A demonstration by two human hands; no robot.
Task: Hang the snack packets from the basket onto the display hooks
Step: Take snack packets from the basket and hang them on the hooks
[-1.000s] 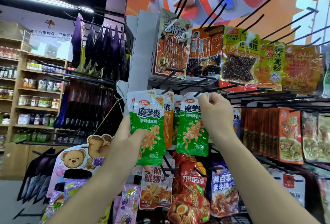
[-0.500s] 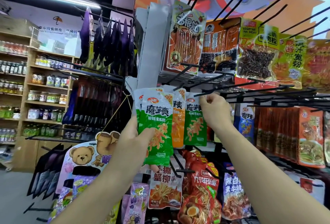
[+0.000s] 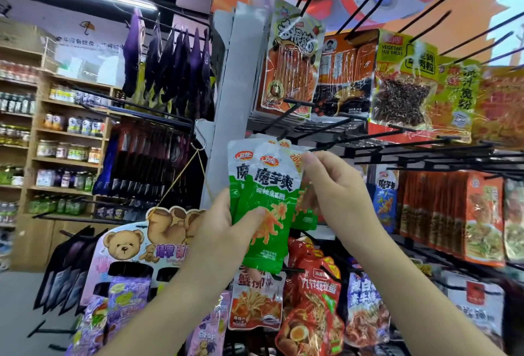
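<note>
My left hand (image 3: 224, 231) grips a small stack of green and white snack packets (image 3: 269, 214) by their lower half and holds them upright in front of the rack. My right hand (image 3: 334, 188) pinches the top corner of one packet in that stack, just under the tip of a black display hook (image 3: 337, 143). Part of another green packet (image 3: 306, 218) shows behind my right hand, hanging from the rack. The basket is out of view.
Black hooks (image 3: 425, 154) jut out to the right, with several bare ones (image 3: 368, 1) above. Orange and yellow packets (image 3: 402, 86) hang above, red ones (image 3: 312, 299) below. A bear-print card display (image 3: 127, 245) stands lower left, with wooden shelves of jars (image 3: 68, 151) far left.
My right hand has left the green packet it held at the hook and moved left to the top of the stack. The stack has come closer.
</note>
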